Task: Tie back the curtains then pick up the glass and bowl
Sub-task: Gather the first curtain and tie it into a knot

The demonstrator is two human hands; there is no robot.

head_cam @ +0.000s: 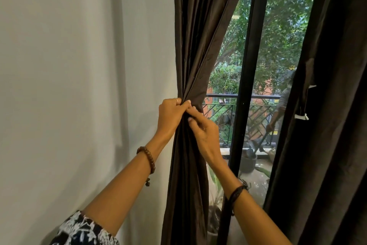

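Note:
A dark brown left curtain [195, 36] hangs beside the pale wall and is gathered into a narrow waist at mid height. My left hand [171, 116] grips the gathered folds from the wall side, thumb across the front. My right hand [202, 131] pinches the fabric or a tie at the same waist from the window side, and the two hands touch. Whether a tie band runs round the curtain is hidden by my fingers. The right curtain [325, 125] hangs loose, with a dark tie-back strap [306, 95] dangling on its inner edge. No glass or bowl is in view.
A black window frame post [243, 93] stands between the curtains. Behind the pane are a balcony railing [248, 96], plant pots [247, 162] and trees. A person's reflection shows at the pane's right side. Bare wall [79, 85] fills the left.

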